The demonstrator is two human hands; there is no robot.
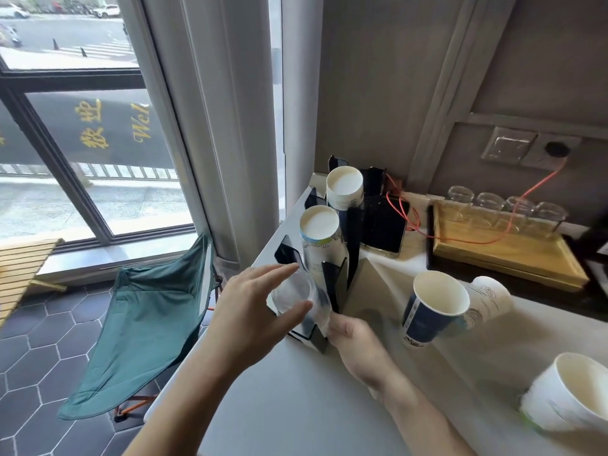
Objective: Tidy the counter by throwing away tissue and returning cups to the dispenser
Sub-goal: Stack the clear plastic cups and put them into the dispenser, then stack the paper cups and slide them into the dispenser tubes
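The fingers [289, 311] of the left hand [250, 311] were curled around a clear plastic cup [301, 296] at the front slot of the black dispenser [332, 278]. The right hand [353, 340] gripped the cup's lower end. A blue paper cup [431, 307] stood near on the counter [296, 390].

The clear plastic cup [301, 296] is blurring, so its rim and depth are hard to make out, and the left hand [250, 311] is covering its near side. The right hand [353, 337] is hiding the front corner of the black cup dispenser [332, 278]. The white cup [572, 393] at the right is being cut off by the picture's edge. Print on the toppled cup [490, 299] is too small to read.
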